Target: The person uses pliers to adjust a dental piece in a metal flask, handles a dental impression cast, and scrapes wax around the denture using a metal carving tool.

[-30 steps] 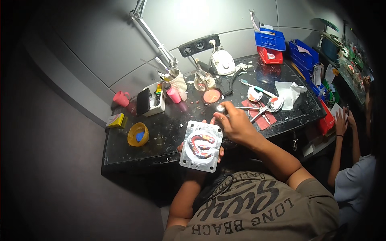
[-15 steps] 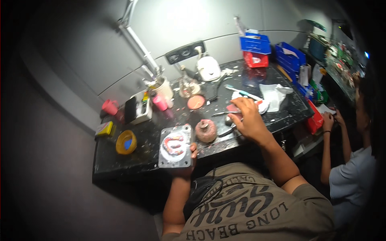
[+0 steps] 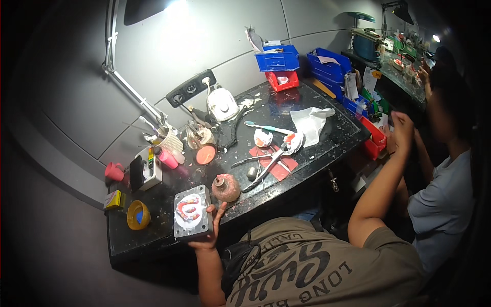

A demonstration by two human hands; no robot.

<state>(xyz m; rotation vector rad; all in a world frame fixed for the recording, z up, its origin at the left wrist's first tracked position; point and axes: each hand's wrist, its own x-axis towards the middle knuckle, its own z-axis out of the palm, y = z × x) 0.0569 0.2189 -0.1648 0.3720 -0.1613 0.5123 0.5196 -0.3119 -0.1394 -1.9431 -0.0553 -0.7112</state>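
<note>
My left hand (image 3: 209, 238) grips a square metal dental flask (image 3: 205, 225) at the bench's front edge, its thumb side along the flask's right side. Inside the flask lies a white plaster disc with a red and white horseshoe-shaped dental form (image 3: 187, 209). Just right of it stands a round, pink-stained spirit burner (image 3: 225, 188). My right hand (image 3: 403, 130) is raised off the bench at the right, beside a co-worker. Its fingers are curled together, and I cannot make out what, if anything, is in them.
Pliers (image 3: 266, 173) and a small metal cup (image 3: 252, 173) lie by a pink wax sheet (image 3: 286, 169). Behind are plaster pieces (image 3: 263, 138), a toothbrush (image 3: 268, 127) and white tissue (image 3: 312, 120). A yellow bowl (image 3: 144, 217) stands left; a red bin (image 3: 372, 140) sits right.
My right hand has left the tools on the bench and swung right, up toward the co-worker. The view has turned right. My left hand still holds the flask.
</note>
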